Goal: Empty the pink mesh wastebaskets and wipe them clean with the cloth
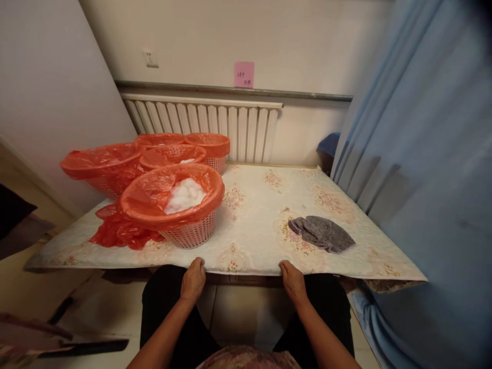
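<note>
My left hand (194,280) is at the front edge of the table, its fingers curled and its thumb at the edge of the floral tablecloth (253,230). Further right along the same edge, my right hand (292,281) is closed in a similar way. Both seem to grip the table edge; the fingers' undersides are hidden. Just beyond my left hand stands a basket (192,230) lined with red plastic, with white fluffy balls (185,195) inside. A crumpled grey cloth (323,233) lies beyond my right hand, apart from it.
Several more red-lined baskets (103,166) stand at the back left, with loose red plastic (123,228) by the front basket. Behind the table are a radiator (211,120) and a pink note (244,75) on the wall. A blue curtain (418,154) hangs along the right side.
</note>
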### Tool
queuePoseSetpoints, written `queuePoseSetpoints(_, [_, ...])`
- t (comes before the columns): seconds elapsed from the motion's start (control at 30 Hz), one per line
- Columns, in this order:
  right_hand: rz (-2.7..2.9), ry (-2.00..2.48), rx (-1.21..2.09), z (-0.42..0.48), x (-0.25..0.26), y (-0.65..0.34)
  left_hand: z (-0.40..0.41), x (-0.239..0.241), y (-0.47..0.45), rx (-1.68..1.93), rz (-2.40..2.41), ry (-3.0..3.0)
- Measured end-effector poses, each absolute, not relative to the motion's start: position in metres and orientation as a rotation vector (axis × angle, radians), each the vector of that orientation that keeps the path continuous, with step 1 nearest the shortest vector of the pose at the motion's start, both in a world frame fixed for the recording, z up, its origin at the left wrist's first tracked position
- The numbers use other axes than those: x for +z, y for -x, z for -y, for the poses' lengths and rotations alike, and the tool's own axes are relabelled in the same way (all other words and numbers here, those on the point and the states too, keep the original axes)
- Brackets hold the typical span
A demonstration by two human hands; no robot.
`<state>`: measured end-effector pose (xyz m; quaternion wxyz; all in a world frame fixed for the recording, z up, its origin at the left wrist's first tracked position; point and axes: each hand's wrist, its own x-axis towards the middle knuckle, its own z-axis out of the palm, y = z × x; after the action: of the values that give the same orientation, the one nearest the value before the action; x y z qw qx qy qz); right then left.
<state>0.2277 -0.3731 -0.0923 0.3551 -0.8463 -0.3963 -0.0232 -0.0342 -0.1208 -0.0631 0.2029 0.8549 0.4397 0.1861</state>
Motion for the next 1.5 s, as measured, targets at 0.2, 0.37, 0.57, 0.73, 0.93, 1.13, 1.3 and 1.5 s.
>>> queuePoseSetpoints(0.2, [0.964, 2.109, 0.007, 0.373, -0.079, -0.224, 0.133, -0.047, 0.015, 0.605, -1.074, -2.295])
queuePoseSetpoints(0.37, [0.900, 1.923, 0.115, 0.360, -0.032, -0.212, 0.157, -0.003, -0.023, 0.669, -0.896, -2.166])
queuePoseSetpoints(0.57, [0.784, 1.661, 0.210, 0.335, 0.049, -0.197, 0.180, 0.067, -0.072, 0.742, -0.665, -1.821])
queuePoseSetpoints(0.73, [0.667, 1.552, 0.171, 0.318, 0.092, -0.207, 0.180, 0.100, -0.104, 0.772, -0.614, -1.814])
queuePoseSetpoints(0.93, [0.443, 1.547, 0.320, 0.303, 0.094, -0.231, 0.173, 0.110, -0.127, 0.646, -0.844, -2.037])
queuePoseSetpoints(1.13, [0.289, 1.558, 0.469, 0.294, 0.075, -0.243, 0.170, 0.097, -0.135, 0.577, -0.901, -2.042])
queuePoseSetpoints(1.3, [0.268, 1.539, 0.492, 0.294, 0.069, -0.244, 0.166, 0.090, -0.134, 0.570, -0.919, -2.040])
queuePoseSetpoints(1.5, [0.263, 1.562, 0.502, 0.294, 0.069, -0.242, 0.166, 0.088, -0.136, 0.573, -0.924, -2.042])
